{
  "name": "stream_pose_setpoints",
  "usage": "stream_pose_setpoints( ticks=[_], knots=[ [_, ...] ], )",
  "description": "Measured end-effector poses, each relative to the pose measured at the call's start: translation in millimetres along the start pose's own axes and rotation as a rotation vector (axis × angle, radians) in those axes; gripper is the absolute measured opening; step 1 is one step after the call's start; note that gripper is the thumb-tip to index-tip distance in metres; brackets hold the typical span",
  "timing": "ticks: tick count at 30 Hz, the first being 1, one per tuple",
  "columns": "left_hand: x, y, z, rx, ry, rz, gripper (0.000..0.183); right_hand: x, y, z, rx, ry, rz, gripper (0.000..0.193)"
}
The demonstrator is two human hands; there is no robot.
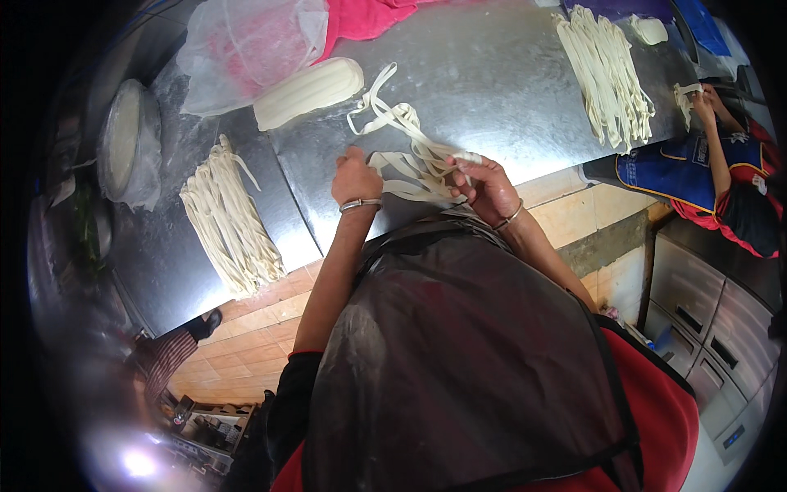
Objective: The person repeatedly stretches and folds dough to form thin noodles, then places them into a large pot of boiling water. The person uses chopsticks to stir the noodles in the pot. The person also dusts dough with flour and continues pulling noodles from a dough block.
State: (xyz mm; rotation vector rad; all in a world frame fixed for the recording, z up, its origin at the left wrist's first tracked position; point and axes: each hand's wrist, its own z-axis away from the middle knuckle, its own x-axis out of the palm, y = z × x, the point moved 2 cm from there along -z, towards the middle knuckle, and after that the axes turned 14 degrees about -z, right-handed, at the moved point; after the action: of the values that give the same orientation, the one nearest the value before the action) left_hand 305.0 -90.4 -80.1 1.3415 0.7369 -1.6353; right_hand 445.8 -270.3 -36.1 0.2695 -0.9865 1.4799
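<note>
Long flat strips of pale dough (407, 182) stretch between my two hands over the near edge of the metal table (484, 78). My left hand (354, 178) is closed in a fist at their left end. At the other end, the curled fingers of my right hand (485, 189) hold the strips. One loose length loops away from me on the tabletop. Beyond my left hand lies a thick oblong slab of dough (310, 92). To the left, a bundle of dough strips (231, 220) rests on the table, its near ends at the edge.
Another bundle of strips (608, 75) lies at the far right. Beside it, a co-worker's hands (707, 105) hold a short dough strip. At the back left are a plastic sheet (246, 53) and a pink cloth (369, 18). A round plastic-covered object (125, 143) stands far left.
</note>
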Motion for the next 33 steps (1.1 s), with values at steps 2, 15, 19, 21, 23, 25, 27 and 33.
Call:
stream_pose_setpoints(
  ticks=[2, 15, 19, 21, 23, 25, 27, 33],
  knots=[
    [3, 1, -2, -0.028, -0.097, -0.024, 0.014, -1, -6, 3, 0.003, -0.032, -0.046, 0.018],
    [-71, -76, 18, -0.226, -0.656, 2.181, 0.020, -95, -48, -16, 0.121, 0.046, -0.118, 0.018],
    [-101, -71, 30, -0.137, -0.519, 2.057, 0.019, -54, -36, -18, 0.180, -0.123, 0.006, 0.023],
    [-109, -65, 40, -0.120, -0.427, 1.955, 0.017, -4, -23, -21, 0.193, -0.431, 0.121, 0.031],
    [-114, -58, 50, -0.051, -0.414, 1.897, 0.014, 47, -5, -26, 0.105, -0.521, 0.307, 0.028],
    [-117, -53, 56, 0.050, -0.408, 1.873, 0.011, 91, 13, -29, 0.091, -0.682, 0.597, 0.028],
    [-115, -52, 59, 0.004, -0.429, 1.849, 0.010, 115, 28, -32, 0.149, -0.708, 0.800, 0.023],
    [-115, -74, 58, -0.246, -0.194, 2.167, 0.014, 100, 48, -29, 0.299, -0.696, 0.843, 0.019]
  ],
)
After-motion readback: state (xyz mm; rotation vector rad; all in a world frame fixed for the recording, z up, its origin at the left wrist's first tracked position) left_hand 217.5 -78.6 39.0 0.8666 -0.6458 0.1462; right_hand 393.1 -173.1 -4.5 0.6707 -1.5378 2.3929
